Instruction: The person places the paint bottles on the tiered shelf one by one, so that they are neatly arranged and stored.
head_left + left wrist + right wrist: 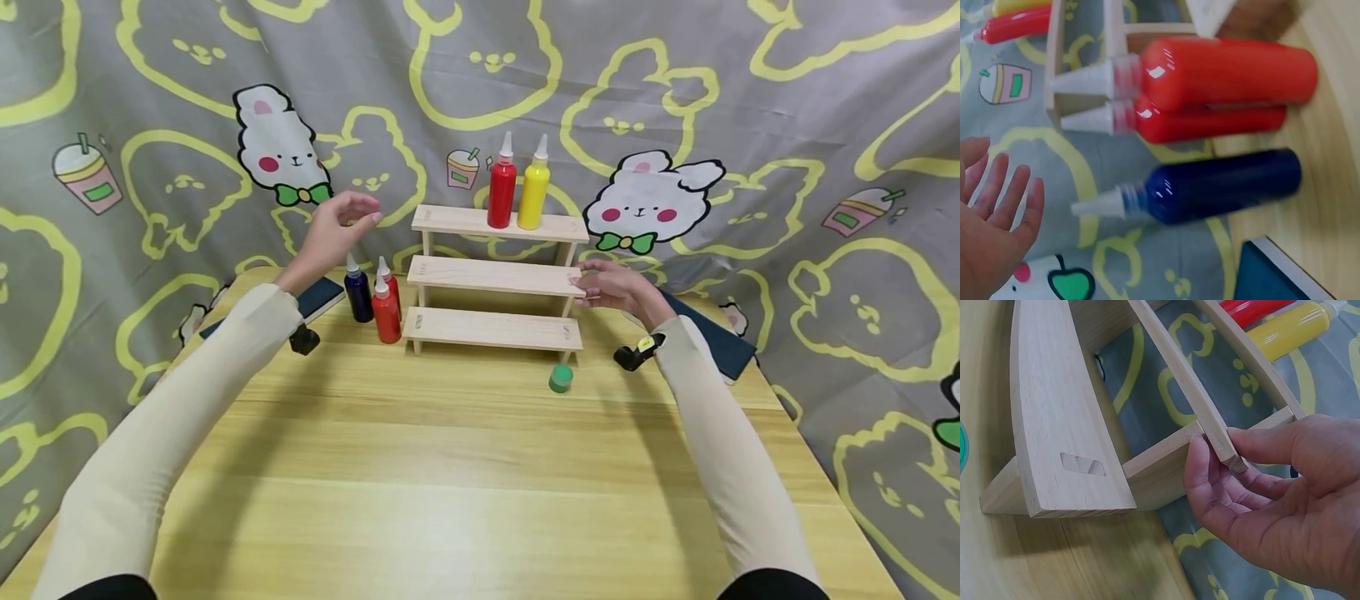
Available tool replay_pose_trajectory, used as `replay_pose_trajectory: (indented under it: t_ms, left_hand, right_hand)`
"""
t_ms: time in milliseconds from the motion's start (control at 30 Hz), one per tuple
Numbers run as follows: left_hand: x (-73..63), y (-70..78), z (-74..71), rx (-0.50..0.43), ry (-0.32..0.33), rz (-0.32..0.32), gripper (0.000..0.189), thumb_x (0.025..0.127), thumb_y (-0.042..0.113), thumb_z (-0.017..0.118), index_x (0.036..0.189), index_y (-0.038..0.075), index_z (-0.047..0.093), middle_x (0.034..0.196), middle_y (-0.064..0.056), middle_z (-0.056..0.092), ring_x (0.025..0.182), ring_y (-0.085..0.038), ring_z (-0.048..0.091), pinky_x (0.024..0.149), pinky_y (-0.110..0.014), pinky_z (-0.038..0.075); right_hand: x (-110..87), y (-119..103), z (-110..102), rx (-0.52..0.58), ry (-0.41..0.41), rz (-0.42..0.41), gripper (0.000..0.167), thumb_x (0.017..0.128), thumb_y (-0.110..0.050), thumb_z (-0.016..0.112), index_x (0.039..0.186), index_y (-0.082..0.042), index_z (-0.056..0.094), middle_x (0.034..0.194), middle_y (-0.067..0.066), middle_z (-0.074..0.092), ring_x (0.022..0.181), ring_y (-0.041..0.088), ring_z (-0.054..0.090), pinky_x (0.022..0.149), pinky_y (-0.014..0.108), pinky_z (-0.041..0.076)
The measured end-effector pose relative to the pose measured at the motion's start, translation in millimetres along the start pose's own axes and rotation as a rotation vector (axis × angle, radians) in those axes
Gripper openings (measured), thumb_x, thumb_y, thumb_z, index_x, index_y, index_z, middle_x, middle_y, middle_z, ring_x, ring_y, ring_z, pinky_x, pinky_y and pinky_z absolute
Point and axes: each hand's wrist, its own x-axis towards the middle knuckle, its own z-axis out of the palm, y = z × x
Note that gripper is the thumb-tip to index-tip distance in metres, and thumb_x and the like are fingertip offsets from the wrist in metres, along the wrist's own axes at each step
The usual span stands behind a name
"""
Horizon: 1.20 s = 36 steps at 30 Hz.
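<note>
A three-tier wooden shelf (495, 277) stands toward the back of the table. My right hand (621, 289) grips the right end of its middle tier, thumb above and fingers curled beneath in the right wrist view. My left hand (333, 232) hovers in the air left of the shelf, fingers loosely bent around nothing. Below it stand a dark blue squeeze bottle (1225, 185) and two red squeeze bottles (1232, 72), one partly behind the other. A red squeeze bottle (502, 190) and a yellow squeeze bottle (533, 193) stand upright on the top tier.
A small green-lidded jar (561, 378) sits by the shelf's front right leg. Dark books (321, 296) lie at the left rear, partly behind my left arm, and another dark book (720, 346) lies at right. Patterned grey cloth (480, 75) hangs behind the table.
</note>
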Motion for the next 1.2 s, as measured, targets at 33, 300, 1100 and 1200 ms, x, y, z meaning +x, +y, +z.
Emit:
replay_pose_trajectory:
  t_ms: [33, 300, 1100, 1200]
  left_hand:
    - [-2.3, -2.7, -1.6, 0.015, -0.001, -0.005, 0.039, 0.106, 0.025, 0.064, 0.136, 0.0, 0.061, 0.135, -0.018, 0.065, 0.118, -0.017, 0.062, 0.103, -0.03, 0.049]
    - [-24.4, -26.7, -8.8, 0.052, -0.041, -0.093, 0.049, 0.105, 0.04, 0.064, 0.14, 0.006, 0.059, 0.137, -0.012, 0.064, 0.125, -0.025, 0.06, 0.109, -0.043, 0.047]
    - [-67.3, -90.1, 1.0, 0.107, -0.113, -0.257, 0.058, 0.102, 0.029, 0.07, 0.148, 0.002, 0.049, 0.146, -0.024, 0.054, 0.135, -0.045, 0.054, 0.107, -0.059, 0.048]
    - [-66.0, -93.2, 3.5, 0.1, -0.108, -0.238, 0.06, 0.102, 0.031, 0.071, 0.149, 0.003, 0.048, 0.146, -0.024, 0.055, 0.133, -0.044, 0.055, 0.106, -0.059, 0.049]
  right_hand:
    - [-0.2, 0.6, -0.2, 0.001, -0.003, -0.001, 0.061, 0.109, -0.011, 0.055, 0.156, -0.001, 0.018, 0.086, -0.001, 0.041, 0.066, 0.008, 0.04, 0.081, 0.024, 0.06]
    - [-0.2, 1.8, -0.3, 0.025, -0.004, -0.002, 0.063, 0.109, -0.008, 0.052, 0.16, -0.001, 0.015, 0.094, 0.0, 0.052, 0.065, 0.006, 0.043, 0.076, 0.024, 0.059]
    - [1.1, 4.6, 3.2, 0.01, -0.003, 0.011, 0.06, 0.109, -0.011, 0.054, 0.157, -0.003, 0.019, 0.093, 0.0, 0.05, 0.068, 0.008, 0.049, 0.084, 0.028, 0.06]
    - [0.2, 3.7, 1.5, 0.007, 0.005, 0.014, 0.057, 0.109, -0.012, 0.054, 0.155, -0.003, 0.021, 0.092, 0.0, 0.05, 0.066, 0.007, 0.047, 0.083, 0.029, 0.06]
